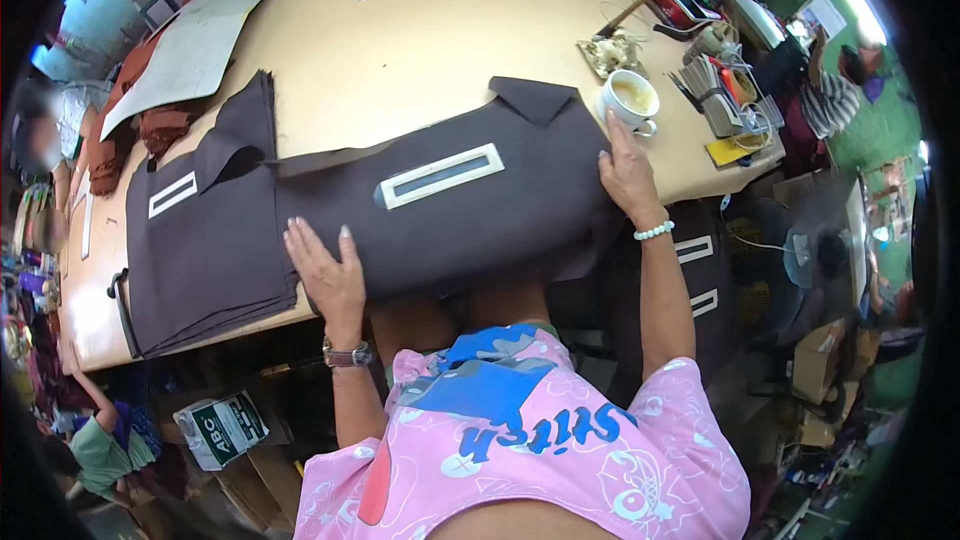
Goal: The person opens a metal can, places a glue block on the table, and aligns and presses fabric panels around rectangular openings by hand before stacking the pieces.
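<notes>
A dark fabric panel (440, 230) with a cream rectangular frame (445, 186) overhangs the table (330, 60) edge.

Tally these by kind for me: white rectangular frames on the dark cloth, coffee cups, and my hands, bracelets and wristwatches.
White frames on dark cloth: 4
Coffee cup: 1
Hands: 2
Beaded bracelet: 1
Wristwatch: 1
Total: 9

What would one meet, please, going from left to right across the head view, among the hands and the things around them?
Smaller pale frame → left hand → larger pale frame → right hand → yellow flat item.
</notes>
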The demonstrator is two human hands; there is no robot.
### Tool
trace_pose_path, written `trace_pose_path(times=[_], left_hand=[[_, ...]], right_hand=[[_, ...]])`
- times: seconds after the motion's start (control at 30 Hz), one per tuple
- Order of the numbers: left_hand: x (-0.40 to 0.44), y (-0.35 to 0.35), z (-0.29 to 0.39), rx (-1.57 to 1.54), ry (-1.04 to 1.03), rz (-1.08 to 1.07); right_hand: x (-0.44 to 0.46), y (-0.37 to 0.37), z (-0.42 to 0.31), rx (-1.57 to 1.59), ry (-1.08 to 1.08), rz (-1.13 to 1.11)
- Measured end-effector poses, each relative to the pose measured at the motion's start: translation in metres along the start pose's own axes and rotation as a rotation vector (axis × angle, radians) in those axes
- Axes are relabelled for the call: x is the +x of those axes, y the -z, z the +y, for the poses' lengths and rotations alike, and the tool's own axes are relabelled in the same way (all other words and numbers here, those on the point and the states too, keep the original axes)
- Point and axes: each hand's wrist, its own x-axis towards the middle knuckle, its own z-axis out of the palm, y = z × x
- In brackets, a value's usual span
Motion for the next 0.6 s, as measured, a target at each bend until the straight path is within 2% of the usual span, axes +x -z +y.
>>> trace_pose_path(times=[0.07, 0.27, 0.37, 0.5, 0.6], left_hand=[[0.002, -0.002, -0.009, 0.142, 0.031, -0.091], [0.005, -0.008, -0.016, 0.209, -0.023, -0.065], [0.017, -0.005, -0.013, 0.246, -0.015, -0.054], [0.032, -0.015, -0.028, 0.301, -0.036, -0.032], [0.04, -0.012, -0.02, 0.182, -0.004, -0.008]], right_hand=[[0.005, -0.004, 0.009, -0.003, 0.04, -0.009], [0.04, -0.037, 0.01, -0.068, 0.111, 0.061], [0.055, -0.026, -0.016, -0.098, 0.053, -0.088], [0.077, -0.055, -0.005, -0.327, 0.168, 0.226], [0.09, -0.045, -0.01, -0.22, -0.11, -0.194]])
